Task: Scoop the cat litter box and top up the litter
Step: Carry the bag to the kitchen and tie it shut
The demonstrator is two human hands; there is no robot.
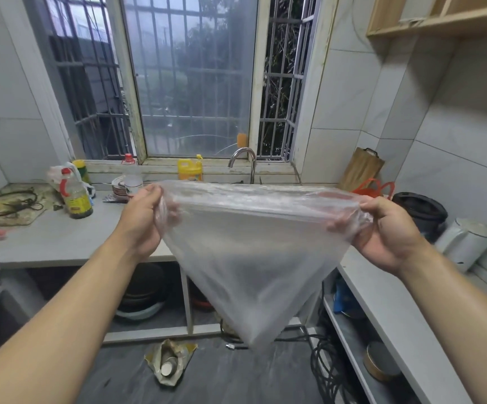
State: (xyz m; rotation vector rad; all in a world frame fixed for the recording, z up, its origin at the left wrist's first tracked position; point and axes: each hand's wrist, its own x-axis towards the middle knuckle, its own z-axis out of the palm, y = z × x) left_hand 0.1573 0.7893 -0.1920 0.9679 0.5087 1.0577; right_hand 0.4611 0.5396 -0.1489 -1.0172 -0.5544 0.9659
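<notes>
A clear plastic bag hangs stretched between my hands in front of the kitchen counter, its mouth pulled wide at the top and its bottom tapering to a point above the floor. My left hand grips the bag's left rim with curled fingers. My right hand grips the right rim the same way. No litter box or scoop is in view.
A grey counter runs left with an oil bottle, cables and dishes. A tap and yellow detergent jug stand under the barred window. A black pot and white kettle sit right. An open paper bag lies on the floor.
</notes>
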